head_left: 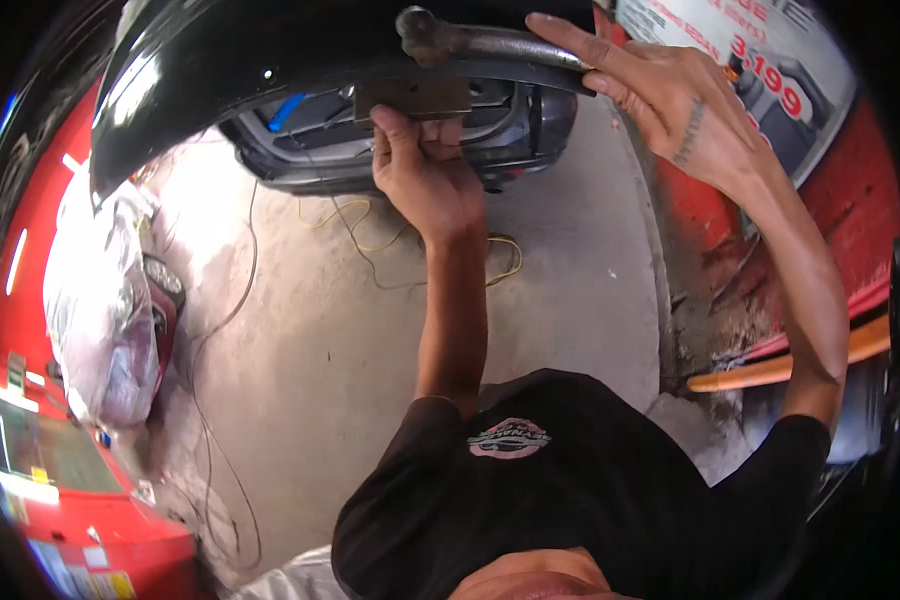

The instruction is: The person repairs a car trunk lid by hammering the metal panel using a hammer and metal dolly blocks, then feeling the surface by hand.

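Observation:
A glossy black car panel (240, 55) stretches across the top of the head view, its lower edge above my hands. My left hand (430, 180) reaches up and is closed on a flat, dark metal block (410, 102), thumb on the near face and fingers partly hidden behind it. The block sits at the panel's edge; whether it presses on it I cannot tell. My right hand (670, 110) grips a metal hammer (500, 45) by the handle, index finger stretched along it. The hammer's rounded head lies over the panel, just above the block.
Behind my left hand is a dark car body (320, 170) with a blue strip (286, 112). Cables (253, 240) and a yellow cord (510, 262) lie on the concrete floor (320, 350). A plastic-covered vehicle (105, 300) stands left; a printed sign (770, 80) and orange bar (790, 360) are right.

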Demonstrator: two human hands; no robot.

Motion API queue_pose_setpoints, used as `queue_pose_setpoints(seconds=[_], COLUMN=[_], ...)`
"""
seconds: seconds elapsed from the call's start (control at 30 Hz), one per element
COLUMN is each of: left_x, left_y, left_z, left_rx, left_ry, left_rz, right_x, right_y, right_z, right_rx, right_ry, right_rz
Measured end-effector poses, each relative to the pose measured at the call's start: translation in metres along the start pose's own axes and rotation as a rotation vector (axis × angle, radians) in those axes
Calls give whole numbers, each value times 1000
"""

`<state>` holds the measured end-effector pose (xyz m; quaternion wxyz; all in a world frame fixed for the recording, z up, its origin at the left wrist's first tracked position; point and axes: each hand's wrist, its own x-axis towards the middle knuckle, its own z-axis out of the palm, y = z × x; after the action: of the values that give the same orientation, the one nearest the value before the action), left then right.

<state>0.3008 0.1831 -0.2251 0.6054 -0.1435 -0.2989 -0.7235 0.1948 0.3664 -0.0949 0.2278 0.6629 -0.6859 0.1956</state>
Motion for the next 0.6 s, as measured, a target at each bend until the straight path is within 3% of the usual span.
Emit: queue_pose_setpoints(seconds=[0.07, 0.13, 0.2, 0.33, 0.37, 0.43, 0.5, 0.6], left_x=[-13, -11, -16, -35, -32, -33, -31, -29], left_y=[-3, -9, -8, -21, -27, -32, -31, -36], left_z=[8, 21, 28, 38, 36, 35, 36, 26], left_rx=[49, 60, 46, 92, 60, 31, -10, -41], left_ry=[49, 70, 98, 174, 133, 107, 90, 26], left_rz=[15, 40, 52, 0, -5, -16, -35, -28], right_x=[-5, -16, -25, -18, -10, -8, -13, -4], right_y=[15, 31, 37, 41, 41, 49, 61, 62], right_z=[8, 23, 23, 11, 13, 18, 27, 14], right_rx=[68, 56, 49, 167, 152, 141, 138, 12], right_ry=[265, 284, -47, 24, 253, 470, -33, 47], right_rz=[-246, -242, -13, -111, -278, -441, -82, -190])
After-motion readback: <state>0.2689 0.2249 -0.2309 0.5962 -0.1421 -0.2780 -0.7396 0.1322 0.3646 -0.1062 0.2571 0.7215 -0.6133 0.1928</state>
